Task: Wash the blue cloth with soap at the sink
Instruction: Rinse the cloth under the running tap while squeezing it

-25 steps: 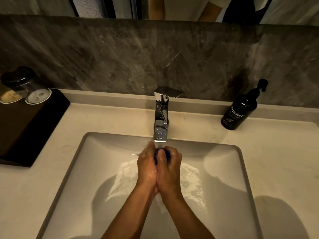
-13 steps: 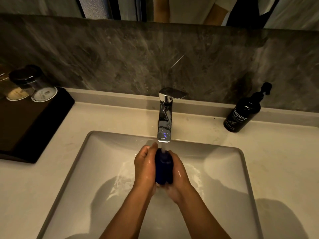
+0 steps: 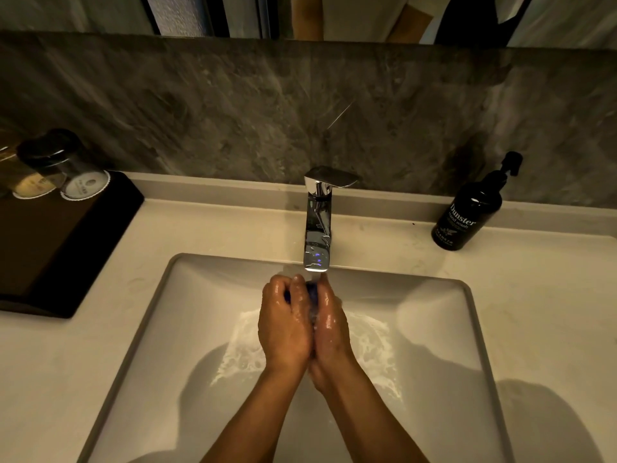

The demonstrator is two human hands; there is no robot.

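Note:
Both my hands are pressed together over the white sink basin (image 3: 173, 345), directly under the chrome faucet (image 3: 317, 228). The blue cloth (image 3: 312, 290) is bunched up between them, and only a small dark blue patch shows near my fingertips. My left hand (image 3: 283, 324) wraps over the cloth from the left, and my right hand (image 3: 332, 324) presses against it from the right. Both hands are wet and shiny. Foamy water lies in the basin under them. A black pump bottle of hand wash (image 3: 467, 215) stands on the counter at the back right.
A dark tray (image 3: 66, 242) sits on the counter at the left, with two upturned glasses (image 3: 63, 172) on paper coasters at its back. A grey stone backsplash (image 3: 267, 111) runs behind the faucet, under a mirror. The pale counter (image 3: 551, 312) surrounds the basin.
Half a second ago my hands were apart with the blue cloth plainly visible between them. They have since closed together again, hiding most of the cloth.

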